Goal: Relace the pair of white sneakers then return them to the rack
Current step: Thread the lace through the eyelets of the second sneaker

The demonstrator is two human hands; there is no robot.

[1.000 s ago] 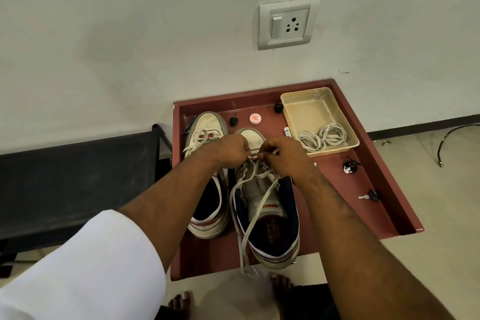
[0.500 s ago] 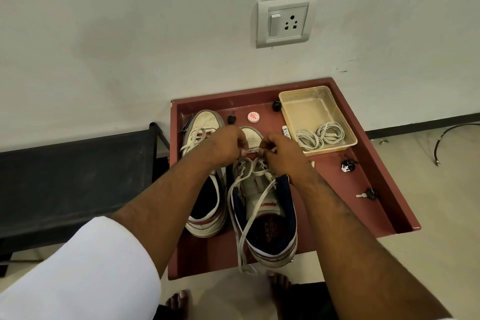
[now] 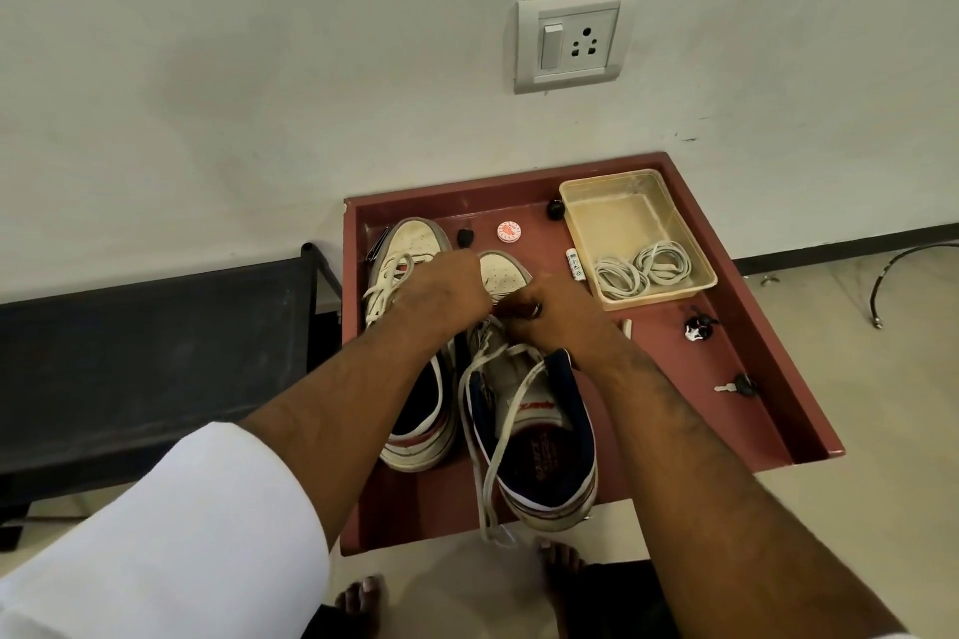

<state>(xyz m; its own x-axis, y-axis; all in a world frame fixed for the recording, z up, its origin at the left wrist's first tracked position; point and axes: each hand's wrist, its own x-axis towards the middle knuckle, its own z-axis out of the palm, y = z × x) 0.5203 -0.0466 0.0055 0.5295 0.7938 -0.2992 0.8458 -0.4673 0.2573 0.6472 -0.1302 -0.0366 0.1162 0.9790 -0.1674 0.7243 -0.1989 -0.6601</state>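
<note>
Wall (image 3: 259, 68): pale, behind everything, with a socket plate (image 3: 576, 39) high above the fingers.
Rack (image 3: 129, 353): dark, low, well left of the left hand.
Worktop (image 3: 768, 379): red, rimmed, under both hands and carrying both sneakers.
Right sneaker (image 3: 539, 436): white with a navy collar, heel toward the person, its toe just beyond the fingers, its tongue and upper eyelets right below them.
Left sneaker (image 3: 415, 244): white, laced, just left of the other one, partly under the left wrist.
Left hand (image 3: 441, 291): fingers curled downward over the front eyelets of the right sneaker; what they hold is hidden from the camera.
Right hand (image 3: 555, 317): fingers curled, pinching the lace (image 3: 493, 457) at the eyelets, touching the left hand; a ring shows on one finger.
Lace: loose, trailing from the fingers back over the heel and past the worktop's near edge.
Tub (image 3: 581, 192): clear, right of and beyond the right hand, holding spare laces (image 3: 643, 270) in coils.
Small items: a round red-and-white cap (image 3: 509, 230) beyond the fingers; a key (image 3: 734, 386) well right of the right wrist.
</note>
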